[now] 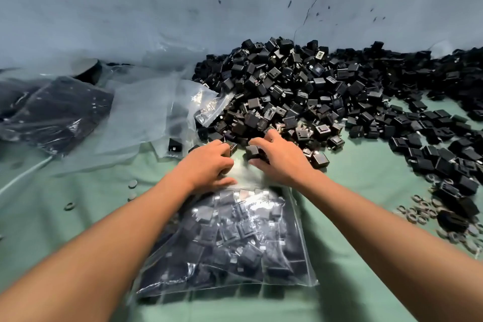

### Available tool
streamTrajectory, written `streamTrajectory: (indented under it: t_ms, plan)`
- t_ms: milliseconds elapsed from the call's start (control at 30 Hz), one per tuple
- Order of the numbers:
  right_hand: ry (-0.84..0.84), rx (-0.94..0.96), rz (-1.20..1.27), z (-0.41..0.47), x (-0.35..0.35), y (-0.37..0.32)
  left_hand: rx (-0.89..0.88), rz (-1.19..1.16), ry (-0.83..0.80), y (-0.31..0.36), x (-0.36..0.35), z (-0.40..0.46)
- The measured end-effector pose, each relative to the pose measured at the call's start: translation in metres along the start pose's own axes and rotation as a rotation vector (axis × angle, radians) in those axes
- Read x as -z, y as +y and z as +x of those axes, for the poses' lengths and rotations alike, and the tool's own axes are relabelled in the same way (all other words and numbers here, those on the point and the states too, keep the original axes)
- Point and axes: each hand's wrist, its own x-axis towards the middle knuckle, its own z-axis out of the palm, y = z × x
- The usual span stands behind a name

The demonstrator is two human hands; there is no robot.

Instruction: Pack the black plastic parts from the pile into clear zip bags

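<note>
Where the pile (300, 91) edge meets the bag (230, 243) mouth, left hand (209, 165) and right hand (279, 162) fingers curl round parts (252, 151).

Both hands reached to the near edge of the pile of black plastic parts (295, 91), which lay heaped on a green cloth (366, 256) against a pale blue wall (156, 2). The left hand (209, 165) curled over 1 part at the mouth of a clear zip bag (230, 240), already well filled with parts. The right hand (281, 162) gripped a black part (253, 151) beside it. To the left lay empty clear bags (141, 112) and a filled bag (55, 112). Small rings (418, 212) were scattered at right.
</note>
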Motion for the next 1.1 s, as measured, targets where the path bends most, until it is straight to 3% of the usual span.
streamTrajectory:
  t_ms: [167, 333, 433, 533, 633, 733, 833, 1033, 1100]
  plan:
    - [-0.076, -0.045, -0.079, 0.017, -0.007, -0.006, 0.12, -0.058, 0.032, -0.013, 0.0, -0.021]
    - [-0.129, -0.076, -0.057, 0.032, -0.012, -0.007, 0.439, -0.045, 0.074, -0.04, -0.002, -0.05]
    - [-0.13, -0.097, -0.038, 0.034, -0.02, -0.009, 0.466, -0.055, 0.05, -0.052, -0.001, -0.062]
    - [-0.121, -0.111, -0.005, 0.035, -0.025, -0.01, 0.539, 0.022, 0.142, -0.052, -0.002, -0.063]
    - [-0.121, -0.119, 0.012, 0.035, -0.027, -0.009, 0.731, 0.038, 0.044, -0.051, -0.001, -0.051]
    - [-0.129, -0.126, 0.016, 0.037, -0.029, -0.009, 0.856, -0.218, -0.085, -0.05, -0.005, -0.038]
    - [-0.129, -0.126, -0.002, 0.039, -0.032, -0.009, 0.864, -0.253, -0.149, -0.042, -0.013, -0.027]
    - [-0.146, -0.118, -0.016, 0.044, -0.036, -0.009, 0.789, 0.073, -0.035, -0.032, -0.015, -0.023]
    - [-0.153, -0.119, -0.006, 0.045, -0.035, -0.009, 0.751, 0.085, 0.067, -0.03, -0.013, -0.018]
